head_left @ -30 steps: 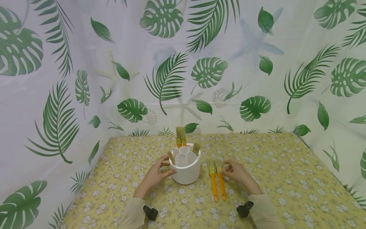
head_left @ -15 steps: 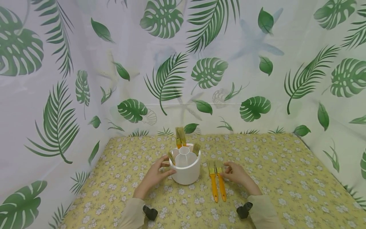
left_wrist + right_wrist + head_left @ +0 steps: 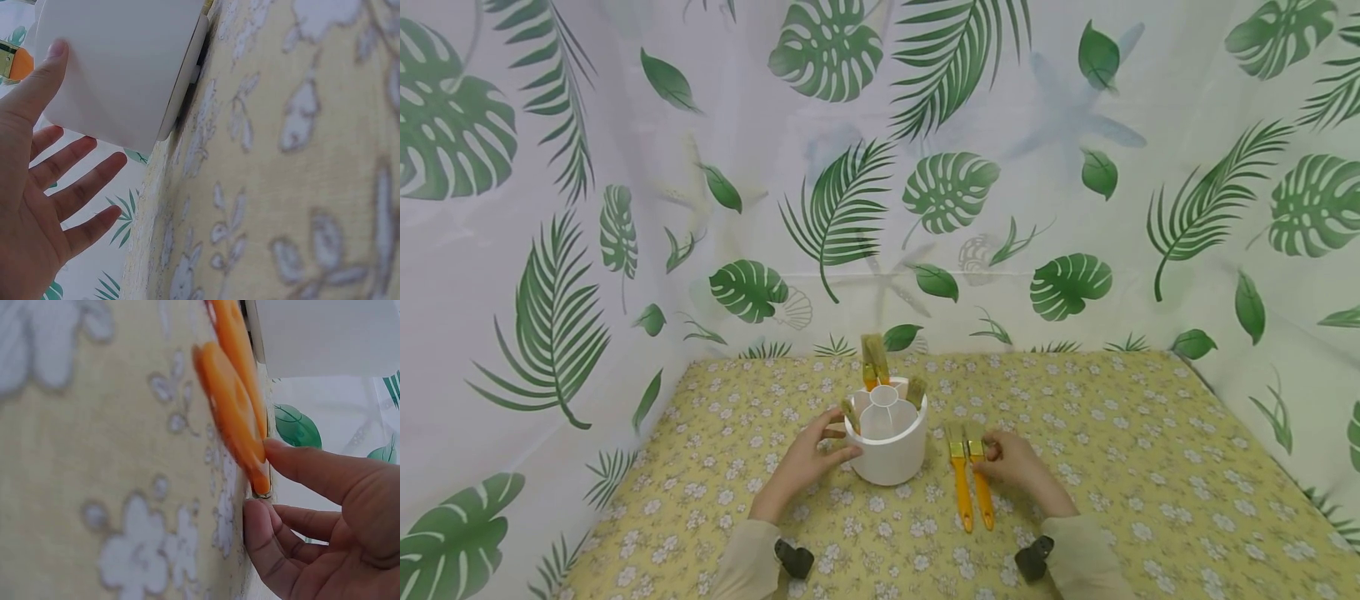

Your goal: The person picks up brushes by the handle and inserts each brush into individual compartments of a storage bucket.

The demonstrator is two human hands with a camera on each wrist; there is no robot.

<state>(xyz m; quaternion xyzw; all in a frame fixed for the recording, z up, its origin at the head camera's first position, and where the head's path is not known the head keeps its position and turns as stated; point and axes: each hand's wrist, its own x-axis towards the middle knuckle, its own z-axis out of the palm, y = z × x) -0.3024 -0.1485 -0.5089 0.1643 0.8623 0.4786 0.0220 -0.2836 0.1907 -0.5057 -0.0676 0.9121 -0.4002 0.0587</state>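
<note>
Left hand (image 3: 808, 462) stands at the left side of the white holder (image 3: 889, 458), its thumb laid on the smooth, curved wall and its fingers extended and spread apart, braced against the holder rather than wrapped round it. Right hand (image 3: 1011, 462) is to the right of the holder, at the right-hand brush (image 3: 982, 492); its thumb touches the orange handle while its bent fingertips sit close to the metal ferrule, with thumb and fingers apart. Whether they grip the brush cannot be told.

That brush lies flat beside a matching left-hand brush (image 3: 963, 483), which is nearer the holder. Both have glossy, tapering handles, shiny gold ferrules and flat, pale tan bristles pointing away from the person.

The holder is a round, matt drum with a small ring at its centre and thin walls fanning out into compartments. Bristle ends up, a pair of brushes (image 3: 874, 362) rises at its far side, a single brush (image 3: 916, 392) leans at its right rim, and another brush (image 3: 850, 412) at its left rim.

Under the holder spreads a yellow cloth (image 3: 1150, 500) printed with white flowers; behind it hangs a white, faintly creased sheet (image 3: 880, 125) patterned with green leaves.
</note>
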